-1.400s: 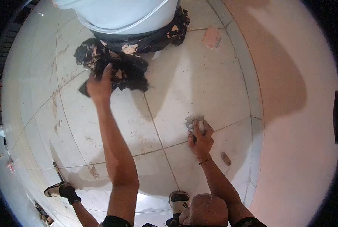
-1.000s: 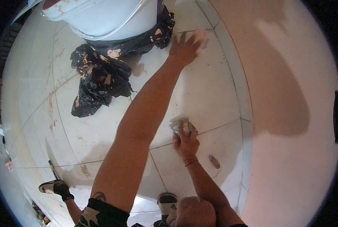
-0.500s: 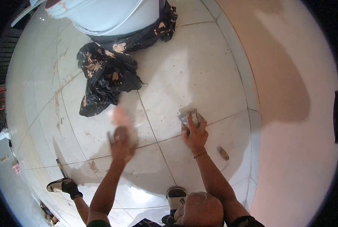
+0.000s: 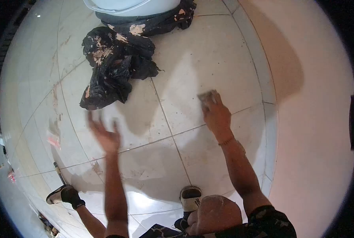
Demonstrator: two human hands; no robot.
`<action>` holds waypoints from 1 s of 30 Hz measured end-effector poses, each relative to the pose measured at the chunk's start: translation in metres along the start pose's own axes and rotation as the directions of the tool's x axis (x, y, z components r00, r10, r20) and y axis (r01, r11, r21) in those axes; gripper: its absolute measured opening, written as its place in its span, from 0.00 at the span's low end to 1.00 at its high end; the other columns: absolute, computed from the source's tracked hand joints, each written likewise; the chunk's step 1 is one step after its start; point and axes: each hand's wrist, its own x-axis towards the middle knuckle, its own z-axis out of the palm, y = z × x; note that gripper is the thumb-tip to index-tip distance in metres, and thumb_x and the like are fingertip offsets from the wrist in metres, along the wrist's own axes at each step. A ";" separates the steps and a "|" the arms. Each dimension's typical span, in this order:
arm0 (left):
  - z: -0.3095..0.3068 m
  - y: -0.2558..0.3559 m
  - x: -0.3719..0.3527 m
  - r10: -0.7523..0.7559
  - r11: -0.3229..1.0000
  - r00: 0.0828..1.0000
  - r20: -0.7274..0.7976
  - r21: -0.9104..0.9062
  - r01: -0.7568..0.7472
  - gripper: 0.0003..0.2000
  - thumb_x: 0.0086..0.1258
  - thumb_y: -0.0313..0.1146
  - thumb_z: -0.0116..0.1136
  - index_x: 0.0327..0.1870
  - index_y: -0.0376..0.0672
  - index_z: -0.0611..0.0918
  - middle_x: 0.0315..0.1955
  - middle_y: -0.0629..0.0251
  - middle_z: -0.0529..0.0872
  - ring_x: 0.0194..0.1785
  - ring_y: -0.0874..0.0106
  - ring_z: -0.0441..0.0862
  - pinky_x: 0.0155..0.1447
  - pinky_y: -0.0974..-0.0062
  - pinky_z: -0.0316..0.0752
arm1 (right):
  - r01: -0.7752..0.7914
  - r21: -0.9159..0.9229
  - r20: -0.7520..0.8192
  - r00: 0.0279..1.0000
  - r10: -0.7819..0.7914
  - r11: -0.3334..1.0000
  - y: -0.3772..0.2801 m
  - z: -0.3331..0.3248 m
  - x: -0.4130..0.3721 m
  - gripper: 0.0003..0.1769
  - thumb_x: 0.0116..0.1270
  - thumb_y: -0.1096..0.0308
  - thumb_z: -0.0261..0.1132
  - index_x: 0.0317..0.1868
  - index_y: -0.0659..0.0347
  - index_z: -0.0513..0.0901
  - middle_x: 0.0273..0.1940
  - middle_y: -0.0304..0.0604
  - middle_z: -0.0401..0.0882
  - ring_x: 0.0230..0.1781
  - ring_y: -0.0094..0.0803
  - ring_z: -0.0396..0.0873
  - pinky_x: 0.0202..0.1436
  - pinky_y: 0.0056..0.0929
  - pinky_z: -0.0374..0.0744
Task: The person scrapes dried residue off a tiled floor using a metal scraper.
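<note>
My right hand (image 4: 217,119) is closed around a small flat scraper (image 4: 207,95), its greyish blade low over the white floor tiles. Fingers spread and blurred, my left hand (image 4: 106,137) is empty above the tiles, just below a crumpled black plastic bag (image 4: 115,75) smeared with pinkish-beige paint. Farther left, a small pinkish piece (image 4: 54,141) shows as a blur over the floor.
Behind the bag stands a white bucket (image 4: 141,7) with black plastic around its base. A pinkish wall (image 4: 315,150) and its tile skirting (image 4: 269,131) run along the right. Near my sandalled foot (image 4: 62,195) lies a thin stick-like tool (image 4: 59,172).
The pinkish piece has left my left hand and moved off to the left; that hand has opened. My right hand with the scraper is slightly farther forward and right.
</note>
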 end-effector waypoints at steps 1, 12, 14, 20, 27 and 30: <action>0.015 0.030 -0.013 0.043 0.998 0.993 0.112 0.045 -0.048 0.24 0.57 0.28 0.56 0.56 0.38 0.69 0.61 0.51 0.60 0.65 0.53 0.56 0.66 0.58 0.53 | 0.015 -0.027 0.017 1.000 -0.015 1.000 -0.007 0.000 0.017 0.18 0.59 0.63 0.58 0.49 0.59 0.73 0.54 0.49 0.66 0.34 0.45 0.79 0.35 0.35 0.80; 0.120 0.114 -0.026 -0.035 0.996 0.970 0.242 0.090 0.014 0.24 0.61 0.37 0.50 0.56 0.35 0.66 0.59 0.50 0.61 0.65 0.52 0.53 0.65 0.46 0.45 | -0.172 0.066 -0.226 0.957 0.183 0.983 -0.030 0.015 0.113 0.10 0.55 0.68 0.57 0.37 0.60 0.77 0.47 0.52 0.72 0.33 0.50 0.79 0.35 0.44 0.78; 0.120 0.117 -0.031 -0.007 0.984 0.961 0.276 0.175 -0.043 0.25 0.61 0.39 0.50 0.57 0.35 0.64 0.59 0.49 0.60 0.65 0.52 0.53 0.65 0.45 0.43 | -0.206 0.064 -0.143 0.967 0.213 0.976 -0.027 0.008 0.123 0.11 0.55 0.67 0.57 0.38 0.60 0.76 0.47 0.52 0.72 0.33 0.51 0.79 0.35 0.44 0.78; 0.123 0.123 -0.019 -0.101 0.957 0.942 0.319 0.291 0.004 0.27 0.60 0.44 0.49 0.57 0.36 0.64 0.59 0.52 0.59 0.67 0.55 0.50 0.67 0.47 0.41 | -0.214 0.037 -0.177 0.960 0.217 0.976 0.031 0.003 0.125 0.27 0.50 0.65 0.63 0.54 0.54 0.71 0.58 0.51 0.60 0.55 0.42 0.68 0.49 0.40 0.76; 0.123 0.128 -0.014 -0.135 0.948 0.928 0.347 0.317 0.020 0.27 0.59 0.45 0.50 0.55 0.36 0.64 0.59 0.53 0.58 0.67 0.55 0.49 0.67 0.47 0.40 | 0.237 -0.034 -0.035 0.971 -0.238 0.971 0.106 -0.066 0.257 0.32 0.49 0.75 0.59 0.57 0.46 0.69 0.61 0.47 0.59 0.53 0.45 0.71 0.51 0.40 0.76; 0.123 0.126 -0.012 -0.133 0.951 0.929 0.344 0.310 0.021 0.27 0.58 0.44 0.51 0.55 0.37 0.64 0.59 0.53 0.58 0.66 0.54 0.50 0.67 0.46 0.41 | 0.243 -0.309 0.065 0.970 -0.235 0.919 0.074 -0.057 0.265 0.24 0.56 0.73 0.53 0.55 0.48 0.72 0.60 0.51 0.61 0.43 0.47 0.78 0.44 0.40 0.79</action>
